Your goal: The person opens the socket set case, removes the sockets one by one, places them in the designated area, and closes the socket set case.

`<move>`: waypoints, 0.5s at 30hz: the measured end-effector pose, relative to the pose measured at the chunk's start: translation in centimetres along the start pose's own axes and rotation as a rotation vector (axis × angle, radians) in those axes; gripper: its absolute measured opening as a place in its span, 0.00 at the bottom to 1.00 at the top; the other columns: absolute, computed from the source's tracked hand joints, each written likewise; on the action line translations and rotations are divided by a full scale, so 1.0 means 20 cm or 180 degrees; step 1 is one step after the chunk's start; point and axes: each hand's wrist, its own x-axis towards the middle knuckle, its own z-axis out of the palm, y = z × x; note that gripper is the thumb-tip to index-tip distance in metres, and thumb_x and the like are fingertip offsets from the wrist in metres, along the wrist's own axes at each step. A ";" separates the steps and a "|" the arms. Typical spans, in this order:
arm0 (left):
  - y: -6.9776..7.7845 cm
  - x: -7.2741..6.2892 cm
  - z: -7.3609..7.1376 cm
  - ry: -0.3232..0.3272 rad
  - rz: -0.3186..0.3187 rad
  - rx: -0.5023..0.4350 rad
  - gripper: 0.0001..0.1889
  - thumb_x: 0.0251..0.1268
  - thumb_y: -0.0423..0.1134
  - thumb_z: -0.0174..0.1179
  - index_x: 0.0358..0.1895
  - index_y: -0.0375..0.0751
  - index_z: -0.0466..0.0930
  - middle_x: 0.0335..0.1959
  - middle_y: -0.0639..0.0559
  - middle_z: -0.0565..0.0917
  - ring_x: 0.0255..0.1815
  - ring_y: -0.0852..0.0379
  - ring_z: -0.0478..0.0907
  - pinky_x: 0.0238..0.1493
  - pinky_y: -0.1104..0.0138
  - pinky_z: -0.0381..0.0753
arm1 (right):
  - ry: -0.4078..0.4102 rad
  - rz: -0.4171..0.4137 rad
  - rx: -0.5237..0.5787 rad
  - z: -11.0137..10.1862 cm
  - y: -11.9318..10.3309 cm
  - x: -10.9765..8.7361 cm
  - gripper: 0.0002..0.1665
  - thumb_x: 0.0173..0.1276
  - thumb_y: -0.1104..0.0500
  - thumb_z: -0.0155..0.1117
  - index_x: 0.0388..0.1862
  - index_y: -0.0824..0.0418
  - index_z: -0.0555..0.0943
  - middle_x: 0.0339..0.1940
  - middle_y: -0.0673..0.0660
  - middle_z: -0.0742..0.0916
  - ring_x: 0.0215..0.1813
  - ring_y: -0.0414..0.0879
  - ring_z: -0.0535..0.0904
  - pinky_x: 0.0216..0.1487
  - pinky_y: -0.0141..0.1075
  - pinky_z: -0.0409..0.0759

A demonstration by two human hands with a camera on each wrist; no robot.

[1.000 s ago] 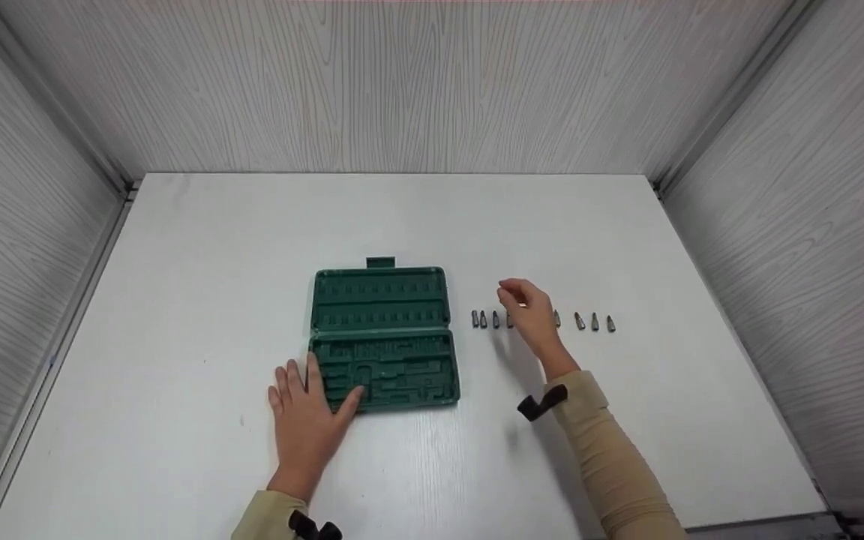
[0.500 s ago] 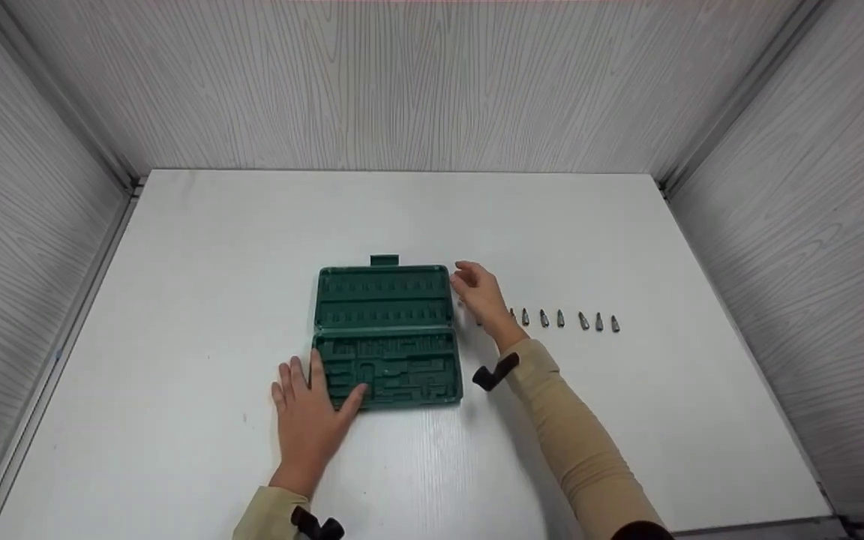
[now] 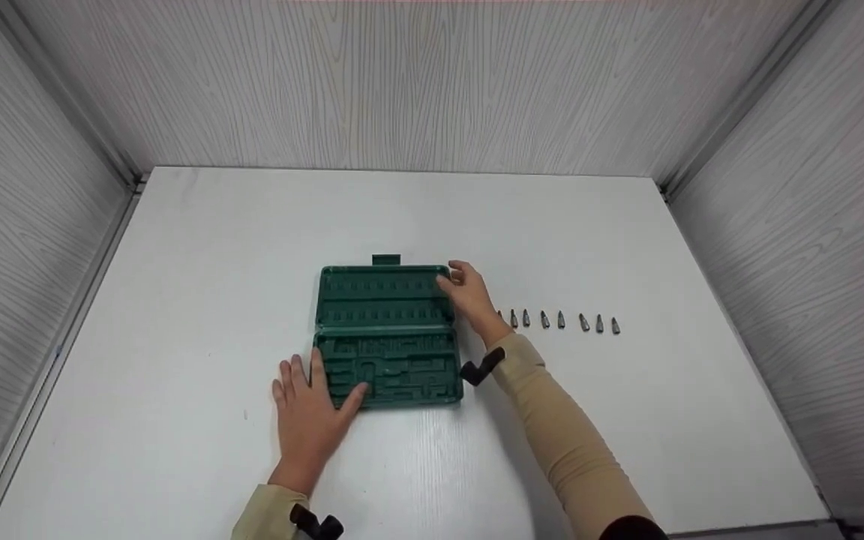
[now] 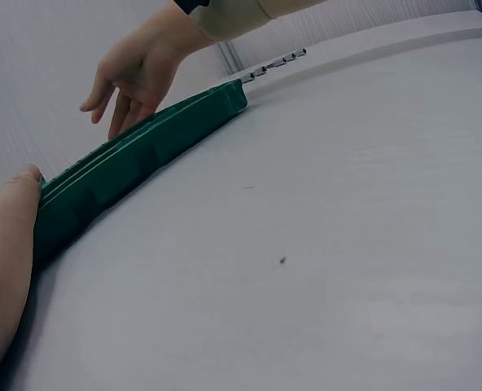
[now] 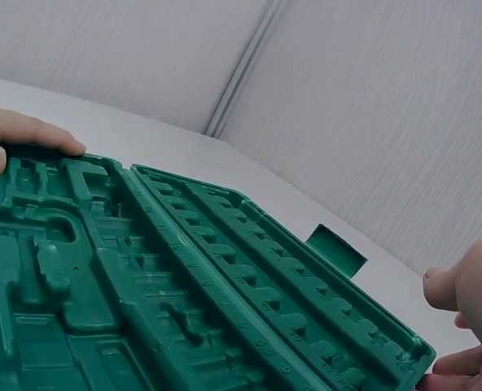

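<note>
An opened green plastic tool case (image 3: 391, 330), moulded with slots and recesses, lies flat on the white table. My left hand (image 3: 306, 429) rests at the case's near left corner, fingers spread along the side and thumb over the front edge. At the far right corner, my right hand (image 3: 469, 296) reaches over the lid half (image 5: 282, 281). In the right wrist view its lower fingers (image 5: 457, 371) are right at the lid's corner, while the thumb (image 5: 441, 289) stands apart from them. Nothing shows between thumb and fingers.
Several small metal screwdriver bits (image 3: 544, 319) stand in a row right of the case, partly hidden by my right wrist. The case's latch tab (image 3: 386, 259) sticks out at its back edge. Wood-grain panels (image 3: 402, 90) border the table (image 3: 214, 262) behind and at both sides.
My right hand has moved left from above the row of bits to the lid's far right corner. The left hand stays at the case's left side.
</note>
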 end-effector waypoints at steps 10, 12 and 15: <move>0.02 0.01 0.00 -0.0091 0.0008 0.0027 0.53 0.54 0.75 0.44 0.73 0.37 0.48 0.70 0.30 0.50 0.72 0.36 0.39 0.66 0.44 0.37 | 0.0270 -0.0221 0.0309 -0.03 -0.02 -0.05 0.34 0.68 0.56 0.59 0.70 0.60 0.61 0.62 0.59 0.72 0.61 0.49 0.69 0.58 0.42 0.69; 0.01 0.01 0.00 -0.0085 0.0015 0.0047 0.53 0.54 0.75 0.44 0.73 0.37 0.48 0.70 0.30 0.50 0.72 0.36 0.39 0.66 0.44 0.37 | 0.0344 -0.0265 0.0369 -0.04 -0.03 -0.06 0.35 0.67 0.56 0.60 0.70 0.59 0.61 0.61 0.57 0.72 0.60 0.48 0.69 0.56 0.41 0.70; 0.01 0.01 0.00 -0.0080 0.0003 0.0065 0.53 0.55 0.75 0.43 0.73 0.36 0.47 0.70 0.29 0.49 0.72 0.35 0.39 0.66 0.44 0.37 | 0.0392 -0.0429 0.0451 -0.05 -0.05 -0.10 0.33 0.67 0.56 0.60 0.69 0.59 0.64 0.59 0.57 0.73 0.57 0.48 0.69 0.54 0.41 0.71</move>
